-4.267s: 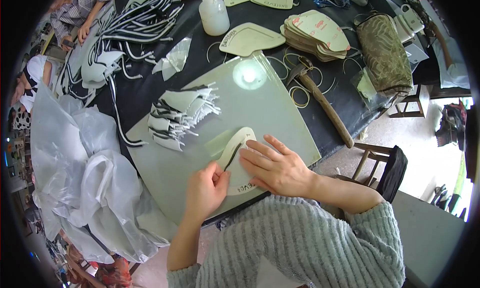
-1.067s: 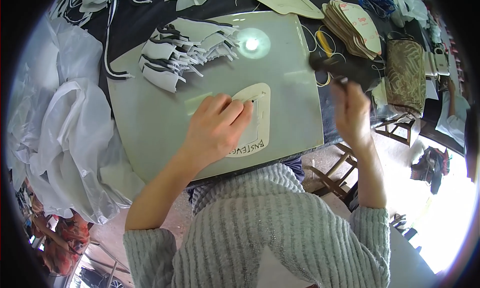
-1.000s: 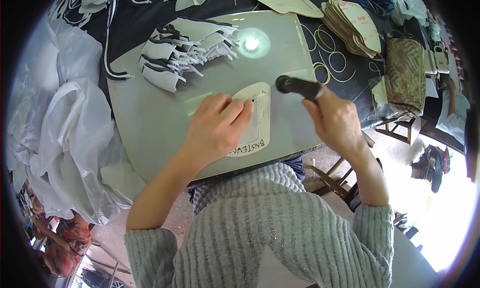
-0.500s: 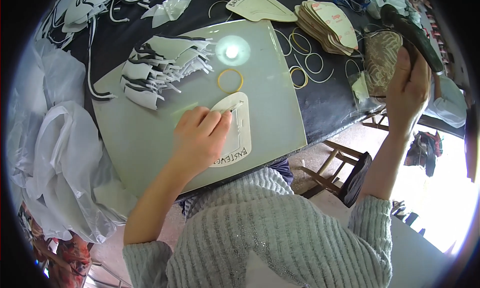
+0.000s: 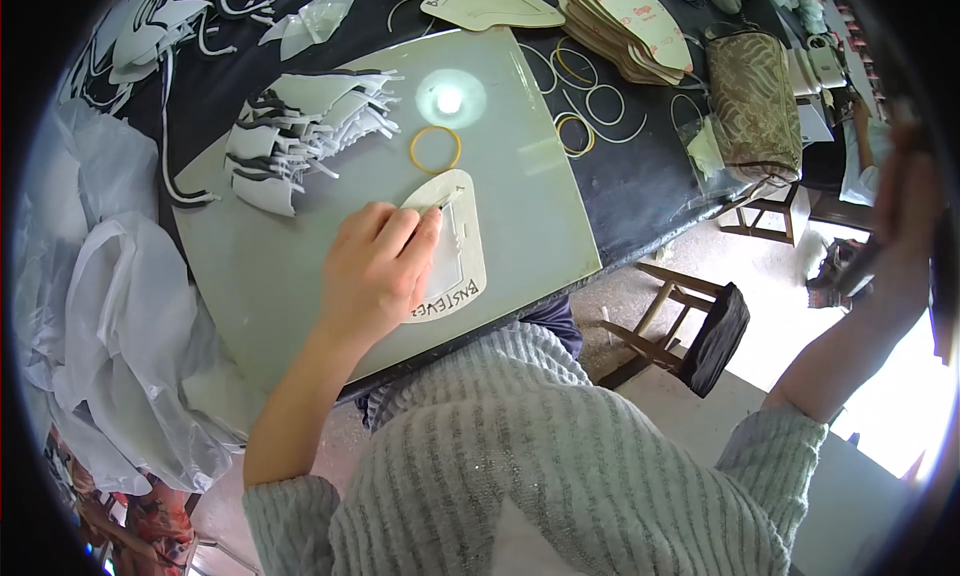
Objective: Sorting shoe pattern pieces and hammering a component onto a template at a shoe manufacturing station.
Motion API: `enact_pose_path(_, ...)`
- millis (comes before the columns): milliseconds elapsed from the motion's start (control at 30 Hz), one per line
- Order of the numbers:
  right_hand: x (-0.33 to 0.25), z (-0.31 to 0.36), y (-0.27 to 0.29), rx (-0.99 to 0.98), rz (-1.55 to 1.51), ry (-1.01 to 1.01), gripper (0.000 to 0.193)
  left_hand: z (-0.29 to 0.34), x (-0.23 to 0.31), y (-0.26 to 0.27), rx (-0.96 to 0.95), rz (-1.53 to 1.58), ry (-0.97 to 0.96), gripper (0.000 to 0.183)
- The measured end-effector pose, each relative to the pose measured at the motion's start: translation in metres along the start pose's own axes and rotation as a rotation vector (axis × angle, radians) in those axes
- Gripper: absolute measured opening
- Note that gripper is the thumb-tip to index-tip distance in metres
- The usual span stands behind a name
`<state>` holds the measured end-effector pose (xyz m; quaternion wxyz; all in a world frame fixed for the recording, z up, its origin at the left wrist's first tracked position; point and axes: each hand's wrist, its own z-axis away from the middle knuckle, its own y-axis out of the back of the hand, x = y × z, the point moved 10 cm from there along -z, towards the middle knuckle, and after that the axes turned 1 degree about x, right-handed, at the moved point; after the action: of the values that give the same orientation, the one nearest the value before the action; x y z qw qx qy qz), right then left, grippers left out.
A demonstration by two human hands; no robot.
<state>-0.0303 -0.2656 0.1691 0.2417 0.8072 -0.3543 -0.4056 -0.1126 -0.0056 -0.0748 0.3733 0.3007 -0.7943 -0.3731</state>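
My left hand point(image 5: 378, 271) rests with curled fingers on a cream card template point(image 5: 468, 266) with hand-drawn lettering, lying on the pale board. Its fingertips meet beside a cut-out with a white piece point(image 5: 456, 236) in it. A tiny dark tip shows at the fingers; what they pinch is hidden. Out at the far right, my right hand point(image 5: 908, 201) is raised off the table and smeared by motion. It is closed around a long dark tool point(image 5: 858, 270), too blurred to tell its kind. Just beyond the template lies a yellow ring point(image 5: 435, 150).
White pieces with black edges point(image 5: 300, 126) are heaped on the board point(image 5: 540, 206). Further back lie stacked cream templates point(image 5: 630, 31), loose rings point(image 5: 575, 131) and a patterned pouch point(image 5: 755, 106). Plastic sheeting point(image 5: 130, 346) hangs at the left; a stool point(image 5: 690, 326) stands to the right.
My right hand has swung right and downward, away from the table, with the dark tool. My left hand stays on the template. The whole view has shifted slightly.
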Motion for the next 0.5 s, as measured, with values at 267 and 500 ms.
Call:
enact_pose_path(267,-0.004,0.110,-0.261,-0.847,0.028,0.140,0.024,0.001,0.004,-0.001,0.017,-0.033,-0.034,0.030)
enact_pose_path(500,0.113,0.045,-0.200,-0.665,0.795,-0.047,0.035,0.005,0.003,0.001,0.039,-0.059,-0.036,0.032)
